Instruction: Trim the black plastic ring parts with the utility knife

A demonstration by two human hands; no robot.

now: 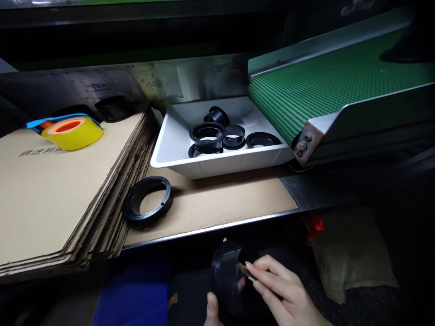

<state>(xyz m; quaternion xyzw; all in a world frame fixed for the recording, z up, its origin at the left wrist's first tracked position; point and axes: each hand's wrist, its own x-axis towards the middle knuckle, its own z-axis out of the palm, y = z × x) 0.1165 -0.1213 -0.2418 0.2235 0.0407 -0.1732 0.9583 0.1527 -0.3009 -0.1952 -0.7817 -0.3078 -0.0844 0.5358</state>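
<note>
My left hand (212, 309) grips a black plastic flanged ring (224, 278) below the table's front edge. Its thumb and one fingertip show around the part, while the other fingers are hidden behind it. Pinched between thumb and fingers of my right hand (283, 287) is a small thin blade-like tool (248, 273), its tip at the ring's rim. Another black flanged ring (166, 206) leans on the cardboard near the table's edge. Several more black rings (208, 136) lie in a white tray (180, 164) behind it.
A green conveyor belt (326, 81) slopes down to the tray's right side. On the left, a stack of cardboard sheets (68, 190) carries a yellow tape roll (74, 138) and dark rings (113, 108). Below are a blue bin (132, 294), a red object (314, 225) and a sack (351, 258).
</note>
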